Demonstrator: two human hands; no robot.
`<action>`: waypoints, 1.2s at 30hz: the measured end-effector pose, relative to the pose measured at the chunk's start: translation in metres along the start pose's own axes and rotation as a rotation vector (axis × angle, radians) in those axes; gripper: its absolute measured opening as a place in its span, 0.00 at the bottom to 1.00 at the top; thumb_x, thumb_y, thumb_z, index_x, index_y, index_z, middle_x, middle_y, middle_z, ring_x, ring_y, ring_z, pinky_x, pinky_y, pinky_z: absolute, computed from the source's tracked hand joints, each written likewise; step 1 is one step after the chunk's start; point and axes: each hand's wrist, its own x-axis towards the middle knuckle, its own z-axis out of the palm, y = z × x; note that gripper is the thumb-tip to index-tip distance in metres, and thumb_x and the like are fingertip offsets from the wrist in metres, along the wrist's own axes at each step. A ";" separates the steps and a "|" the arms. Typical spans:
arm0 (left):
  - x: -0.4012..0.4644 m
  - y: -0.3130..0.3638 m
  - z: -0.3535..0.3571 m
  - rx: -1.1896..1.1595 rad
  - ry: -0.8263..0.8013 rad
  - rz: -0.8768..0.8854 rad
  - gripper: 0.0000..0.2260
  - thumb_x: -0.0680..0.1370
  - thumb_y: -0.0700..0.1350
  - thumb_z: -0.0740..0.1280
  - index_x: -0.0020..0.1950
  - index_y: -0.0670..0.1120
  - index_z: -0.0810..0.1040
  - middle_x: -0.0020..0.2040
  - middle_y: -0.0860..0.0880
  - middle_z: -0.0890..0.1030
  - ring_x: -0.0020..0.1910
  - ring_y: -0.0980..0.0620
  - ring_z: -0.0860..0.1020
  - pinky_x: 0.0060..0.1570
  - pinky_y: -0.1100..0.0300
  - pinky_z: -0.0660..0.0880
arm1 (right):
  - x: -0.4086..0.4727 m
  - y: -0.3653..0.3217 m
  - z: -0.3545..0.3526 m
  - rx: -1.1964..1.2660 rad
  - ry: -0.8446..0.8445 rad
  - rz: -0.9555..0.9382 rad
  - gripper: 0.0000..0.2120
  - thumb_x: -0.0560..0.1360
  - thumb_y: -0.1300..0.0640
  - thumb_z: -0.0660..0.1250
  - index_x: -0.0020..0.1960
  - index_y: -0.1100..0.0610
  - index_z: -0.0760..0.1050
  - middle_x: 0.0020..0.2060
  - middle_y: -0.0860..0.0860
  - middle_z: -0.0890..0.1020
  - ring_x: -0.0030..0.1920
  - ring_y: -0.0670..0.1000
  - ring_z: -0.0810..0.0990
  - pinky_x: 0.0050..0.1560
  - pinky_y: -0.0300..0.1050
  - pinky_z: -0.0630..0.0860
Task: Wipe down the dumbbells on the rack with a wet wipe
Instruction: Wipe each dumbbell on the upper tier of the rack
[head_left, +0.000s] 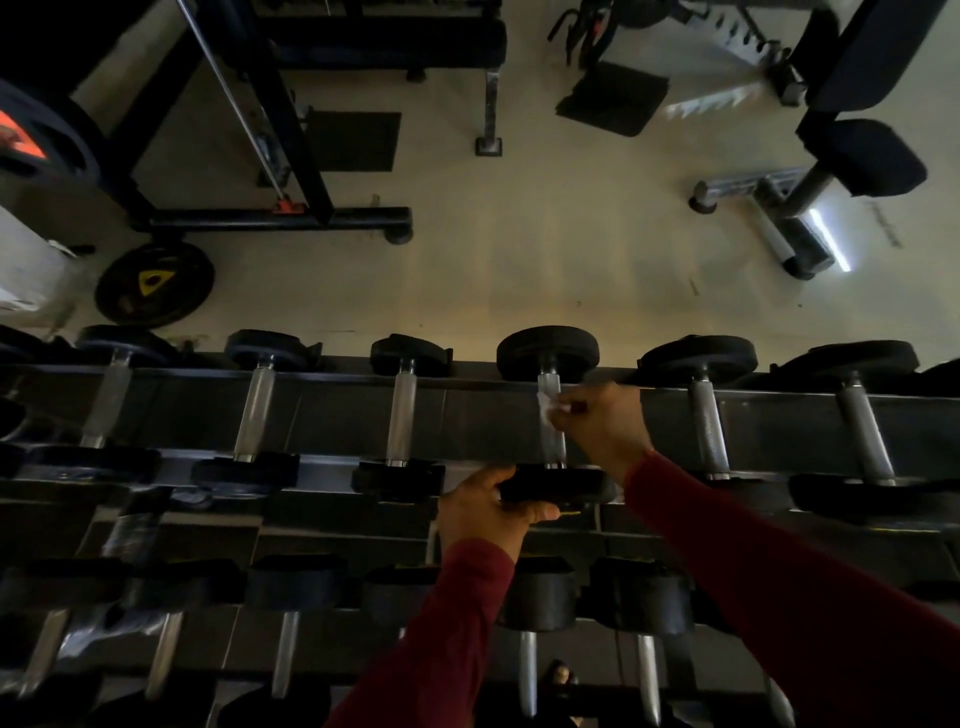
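Looking down over the top tier of a dark dumbbell rack (483, 415), the head camera shows both hands working on one dumbbell (550, 415) that lies across the rails, roughly in the middle of the row. The left hand (485, 506) grasps the near black head of that dumbbell, fingers curled over its upper edge and thumb wrapped beneath. The right hand (602, 421) pinches a small white wet wipe (548, 408) against the upper part of the chrome handle, fingers bunched around the cloth; the light is dim, so how far the wipe wraps round the bar is hard to say. Both arms wear dark red sleeves (779, 571). Other dumbbells rest on the same tier to either side, three to the left and two to the right, each with its handle spanning the gap between the rails. A lower tier nearer the camera holds more dumbbells with black heads and bright handles. Beyond the rack, on the pale floor (519, 249), a black weight plate (155, 285) with a yellow mark lies near the base of a black frame (270, 218), and a padded bench (862, 156) stands at the upper right.
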 end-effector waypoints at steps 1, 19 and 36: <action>0.001 -0.001 0.000 -0.002 0.001 0.008 0.31 0.59 0.47 0.85 0.60 0.50 0.82 0.53 0.52 0.84 0.46 0.61 0.79 0.53 0.67 0.76 | 0.007 -0.006 0.000 0.006 0.040 -0.019 0.05 0.76 0.55 0.71 0.50 0.53 0.82 0.45 0.48 0.85 0.40 0.39 0.80 0.45 0.28 0.72; 0.008 -0.006 -0.004 0.006 -0.012 0.033 0.29 0.55 0.53 0.85 0.55 0.55 0.84 0.45 0.59 0.82 0.46 0.64 0.80 0.51 0.62 0.80 | 0.039 -0.014 0.005 1.077 0.246 0.806 0.10 0.63 0.62 0.80 0.32 0.57 0.79 0.30 0.53 0.82 0.32 0.51 0.80 0.43 0.47 0.80; 0.005 0.000 -0.006 -0.018 -0.032 0.005 0.28 0.57 0.49 0.85 0.56 0.53 0.84 0.48 0.55 0.84 0.45 0.64 0.80 0.46 0.72 0.77 | 0.041 -0.011 0.010 0.913 0.301 0.807 0.07 0.63 0.57 0.80 0.37 0.57 0.83 0.36 0.54 0.86 0.41 0.54 0.85 0.48 0.49 0.83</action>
